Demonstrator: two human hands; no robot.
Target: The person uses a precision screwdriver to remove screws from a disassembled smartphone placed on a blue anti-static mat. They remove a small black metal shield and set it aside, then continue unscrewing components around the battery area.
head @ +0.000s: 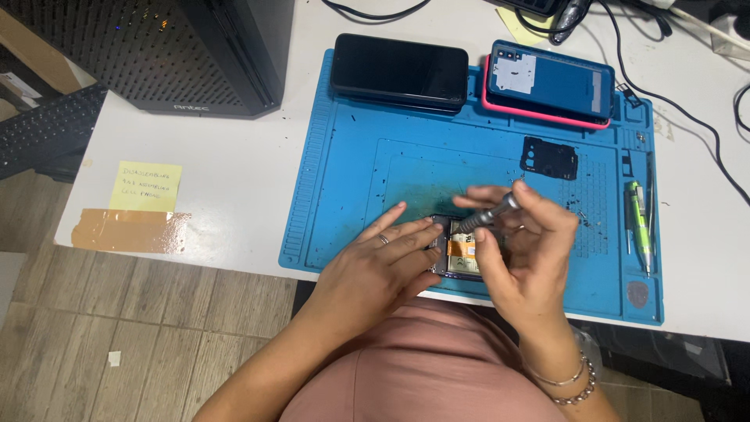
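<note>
An opened phone [461,252] with its back removed lies on a blue work mat [344,187], its orange flex and metal parts showing. My left hand [383,262] lies flat on the phone's left end, holding it down; a ring is on one finger. My right hand [519,242] grips a small grey screwdriver [486,213] between the fingertips, its tip pointing down into the phone's inside. Both hands hide much of the phone.
At the mat's far edge lie a black phone [400,70] and a blue back cover on a pink case [547,84]. A black camera frame [550,158], tiny screws and a green tool [639,223] rest on the mat. A computer tower [195,47], yellow note [145,186] and cables are nearby.
</note>
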